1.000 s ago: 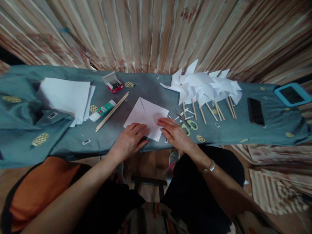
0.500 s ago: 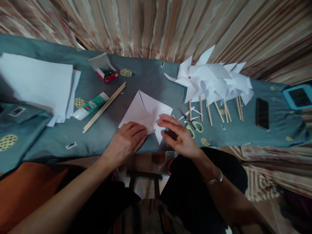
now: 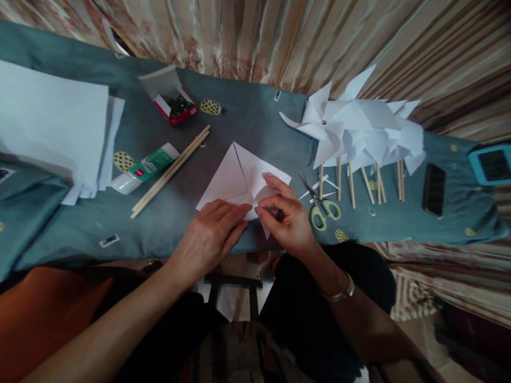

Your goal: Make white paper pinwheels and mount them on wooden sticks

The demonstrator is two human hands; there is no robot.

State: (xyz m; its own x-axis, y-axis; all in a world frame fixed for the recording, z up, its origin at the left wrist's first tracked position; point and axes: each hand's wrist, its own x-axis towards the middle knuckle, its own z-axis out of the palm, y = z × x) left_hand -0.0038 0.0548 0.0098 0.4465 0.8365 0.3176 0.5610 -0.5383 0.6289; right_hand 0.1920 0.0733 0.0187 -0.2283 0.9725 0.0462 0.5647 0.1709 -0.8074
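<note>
A white square of paper (image 3: 225, 175), slit from its corners toward the middle, lies near the table's front edge. My left hand (image 3: 215, 226) is closed on the paper's near left side, fingers together, around a folded-in part. With thumb and index finger my right hand (image 3: 285, 210) pinches a bit of the paper near its centre, right beside the left fingertips. One pointed flap of the paper hangs below the right hand. What lies under my fingers is hidden.
Scissors (image 3: 319, 205) lie right of my hand near paper scraps (image 3: 329, 183). Beyond are paper pinwheels (image 3: 359, 125) on sticks and a phone (image 3: 434, 189). To the left are wooden sticks (image 3: 171, 170), a glue tube (image 3: 146, 167), a red box of small metal pieces (image 3: 175, 109) and paper sheets (image 3: 51, 122).
My right hand has moved in toward the paper's centre, and its thumb and index finger have closed beside my left fingertips. The camera view has shifted slightly.
</note>
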